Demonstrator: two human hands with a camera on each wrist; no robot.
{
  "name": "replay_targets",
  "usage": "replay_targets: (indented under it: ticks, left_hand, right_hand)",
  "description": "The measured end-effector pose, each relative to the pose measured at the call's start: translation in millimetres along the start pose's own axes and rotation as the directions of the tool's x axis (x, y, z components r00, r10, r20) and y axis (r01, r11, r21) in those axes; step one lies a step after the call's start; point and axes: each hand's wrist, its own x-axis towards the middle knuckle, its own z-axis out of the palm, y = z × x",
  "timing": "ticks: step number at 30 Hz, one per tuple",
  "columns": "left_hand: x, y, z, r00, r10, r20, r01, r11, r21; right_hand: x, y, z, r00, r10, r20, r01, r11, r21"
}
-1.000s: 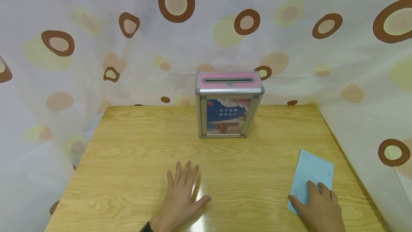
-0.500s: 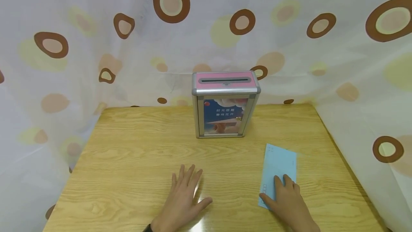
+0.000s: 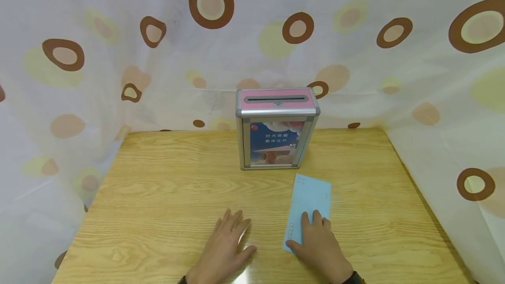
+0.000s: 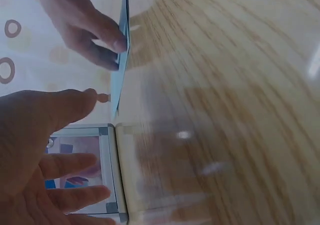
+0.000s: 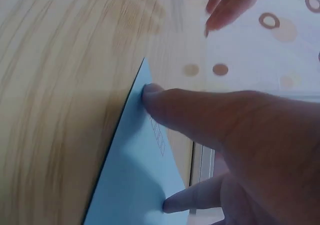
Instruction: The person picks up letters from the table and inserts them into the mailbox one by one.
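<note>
A light blue envelope (image 3: 311, 196) with a row of printed boxes lies on the wooden table, right of centre. My right hand (image 3: 321, 244) presses on its near half; in the right wrist view the thumb (image 5: 155, 97) and a fingertip (image 5: 170, 205) touch its upper face. Fingers spread and holding nothing, my left hand (image 3: 221, 249) is over the table to the left of the envelope. Just beyond the envelope stands a suggestion box (image 3: 278, 139) with a silver frame, a pink slotted top and a lock on its picture front.
The wooden table (image 3: 165, 187) extends to both sides of the hands. A white curtain (image 3: 244, 56) with brown and yellow spots hangs behind the table and along its sides.
My right hand has slid the envelope left across the table, from the right side to just in front of the box. The left hand has shifted slightly toward me.
</note>
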Motion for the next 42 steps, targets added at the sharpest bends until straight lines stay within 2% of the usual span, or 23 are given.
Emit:
replay_targets:
  ticks: [6,10,15,19,25,30,35,42]
  left_hand:
    - [-1.2,5.7,3.1,0.996,-0.035,0.084,0.041,0.997,-0.069]
    - [-1.3,9.0,7.0,0.996,-0.017,0.082,0.021,0.999,-0.045]
    - [-2.1,10.2,10.7,0.997,0.006,0.076,-0.007,1.0,0.002]
    - [-2.4,10.8,12.8,0.998,0.008,0.066,-0.009,1.0,0.018]
    - [0.9,13.6,12.7,0.998,0.001,0.055,-0.002,1.0,0.026]
    - [5.3,16.5,13.3,0.995,-0.024,0.093,0.022,0.999,0.026]
    - [6.1,17.0,14.9,0.992,-0.032,0.124,0.028,0.999,0.036]
    - [6.6,15.7,14.5,0.996,-0.015,0.092,0.01,0.999,0.049]
  right_hand:
    - [6.1,-32,5,0.999,-0.035,-0.015,0.035,0.999,0.011]
    - [8.7,-47,11,0.997,-0.071,-0.029,0.071,0.997,-0.011]
    - [8.3,-65,16,0.996,-0.092,-0.005,0.092,0.996,-0.017]
    - [8.1,-73,17,0.995,-0.104,-0.006,0.104,0.994,-0.024]
    - [25.2,-63,6,0.995,-0.096,-0.03,0.097,0.995,0.016]
    - [43.9,-46,-3,0.995,-0.093,-0.03,0.094,0.995,0.04]
    - [63.7,-28,-1,0.996,-0.079,-0.049,0.079,0.997,0.007]
    - [93.3,-9,-4,0.995,-0.052,-0.086,0.054,0.998,0.024]
